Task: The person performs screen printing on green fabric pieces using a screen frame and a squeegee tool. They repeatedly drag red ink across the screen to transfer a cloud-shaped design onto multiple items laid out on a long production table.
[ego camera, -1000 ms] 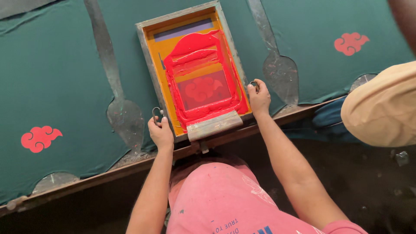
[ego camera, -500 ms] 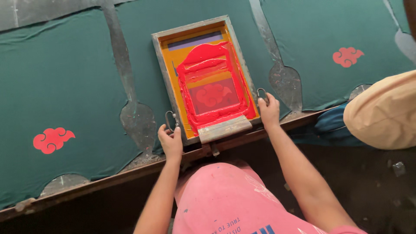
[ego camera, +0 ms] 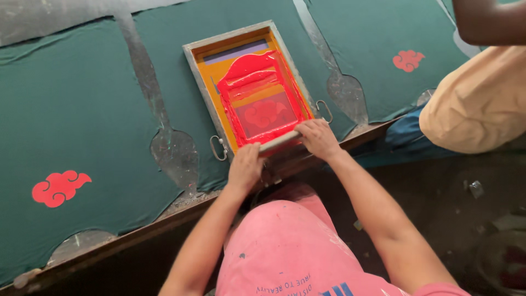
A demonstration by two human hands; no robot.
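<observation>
A grey-framed printing screen [ego camera: 195,77] lies on a dark green shirt [ego camera: 164,82] on the long table. Its orange mesh is thick with red ink [ego camera: 257,93], and a cloud shape shows through the ink. A squeegee [ego camera: 279,142] rests across the near end of the screen. My left hand [ego camera: 245,167] grips its left end. At the right end my right hand [ego camera: 318,137] grips the squeegee too. Metal handles [ego camera: 218,148] stick out from both sides of the frame, free of my hands.
Green shirts to the left [ego camera: 66,137] and right [ego camera: 383,44] each carry a red cloud print [ego camera: 57,187]. Another person in tan clothing [ego camera: 482,98] stands at the right edge. The table's wooden front edge [ego camera: 137,233] runs below the shirts.
My hands have left the frame's side handles and come together onto the squeegee at the near end. The view has shifted, so the screen sits a little more to the right.
</observation>
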